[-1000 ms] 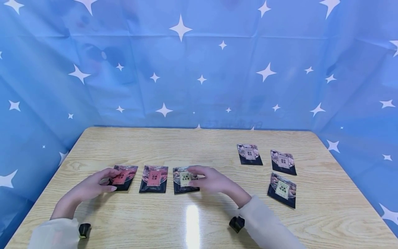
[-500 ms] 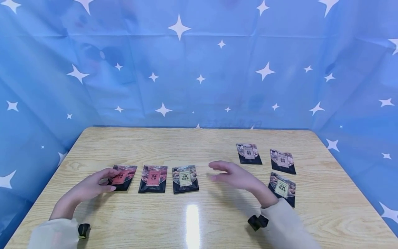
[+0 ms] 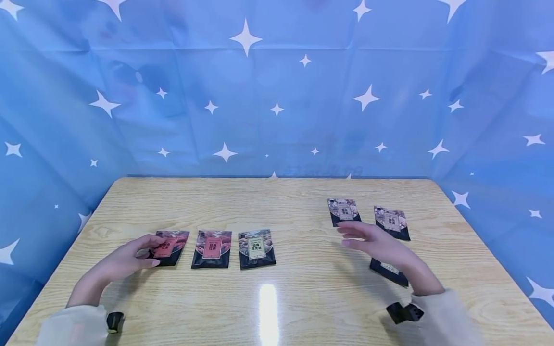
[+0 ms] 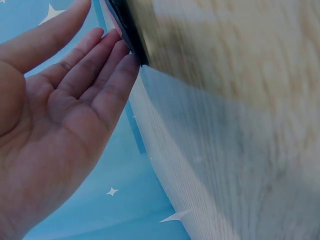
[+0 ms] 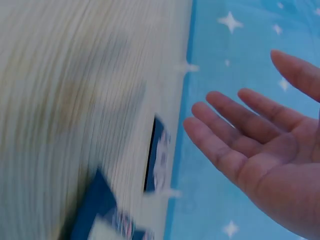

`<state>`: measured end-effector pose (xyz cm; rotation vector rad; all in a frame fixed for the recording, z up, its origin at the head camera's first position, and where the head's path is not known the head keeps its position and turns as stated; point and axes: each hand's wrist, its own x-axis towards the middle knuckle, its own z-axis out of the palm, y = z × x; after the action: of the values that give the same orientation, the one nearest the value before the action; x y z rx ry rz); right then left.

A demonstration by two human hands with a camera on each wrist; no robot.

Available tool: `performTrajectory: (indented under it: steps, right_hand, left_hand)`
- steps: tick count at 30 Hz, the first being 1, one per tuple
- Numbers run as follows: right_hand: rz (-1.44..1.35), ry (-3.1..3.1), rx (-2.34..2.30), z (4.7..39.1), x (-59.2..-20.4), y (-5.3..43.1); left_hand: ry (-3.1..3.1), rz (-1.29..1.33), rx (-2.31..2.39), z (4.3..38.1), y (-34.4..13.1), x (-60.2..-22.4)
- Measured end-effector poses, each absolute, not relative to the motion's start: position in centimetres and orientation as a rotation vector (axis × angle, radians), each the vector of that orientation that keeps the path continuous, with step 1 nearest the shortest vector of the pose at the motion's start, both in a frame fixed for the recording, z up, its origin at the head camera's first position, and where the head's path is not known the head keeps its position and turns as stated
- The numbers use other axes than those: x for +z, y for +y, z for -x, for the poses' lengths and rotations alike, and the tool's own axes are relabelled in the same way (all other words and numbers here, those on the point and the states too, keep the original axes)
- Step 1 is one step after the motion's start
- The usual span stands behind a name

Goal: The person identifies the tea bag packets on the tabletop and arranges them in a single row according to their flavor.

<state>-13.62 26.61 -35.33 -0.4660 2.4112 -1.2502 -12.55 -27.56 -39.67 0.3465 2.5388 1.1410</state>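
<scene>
Near the table's left side, my left hand (image 3: 121, 258) rests at the leftmost tea packet (image 3: 172, 251), which is black with a red label. In the left wrist view its fairly straight fingers touch the dark packet edge, the thumb apart. Another red-labelled packet (image 3: 211, 250) and a green-labelled packet (image 3: 257, 250) continue that row to the right. My right hand (image 3: 385, 246) is over the right of the table, holding nothing, fingers spread loosely in the right wrist view. Its fingertips overlap the lower edge of a packet with a pale purple label (image 3: 344, 208); the hand partly covers another green-labelled packet (image 3: 386, 275).
A second packet with a pale purple label (image 3: 392, 221) lies behind the right hand. The light wooden table (image 3: 225, 307) shows a bright reflection at its front middle. A blue curtain with white stars (image 3: 277, 86) hangs behind and beside it.
My right hand has left the green-labelled packet in the row and moved right, across to the packets on the right side. The left hand has stayed at the leftmost packet.
</scene>
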Motion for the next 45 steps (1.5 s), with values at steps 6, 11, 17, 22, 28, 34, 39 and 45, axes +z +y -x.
performTrajectory:
  steps: [6, 11, 17, 22, 28, 34, 39, 45]
  right_hand:
    - [0.401, 2.437, -1.278, 12.3, -34.6, 30.6]
    - [0.349, 2.455, -1.28, 11.1, -34.4, 33.5]
    - [0.282, 2.41, -1.278, 10.0, -35.5, 35.5]
    - [0.252, 2.342, -1.294, 9.8, -36.5, 35.9]
    - [0.236, 2.348, -1.261, 9.7, -37.2, 35.5]
    - [0.225, 2.399, -1.216, 9.9, -37.4, 34.8]
    - [0.275, 2.397, -1.214, 10.4, -37.5, 33.9]
    - [0.378, 2.386, -1.226, 11.3, -38.0, 32.0]
  left_hand:
    - [2.547, -0.34, 1.122, 12.6, -27.5, -39.6]
    - [2.536, -0.331, 1.129, 12.5, -27.5, -39.6]
    - [2.513, -0.317, 1.151, 12.5, -27.5, -39.6]
    - [2.522, -0.325, 1.148, 12.5, -27.5, -39.6]
    - [2.544, -0.343, 1.139, 12.5, -27.5, -39.6]
    - [2.517, -0.326, 1.154, 12.5, -27.5, -39.5]
    - [2.515, -0.328, 1.149, 12.5, -27.5, -39.5]
    - [2.542, -0.334, 1.127, 12.5, -27.5, -39.5]
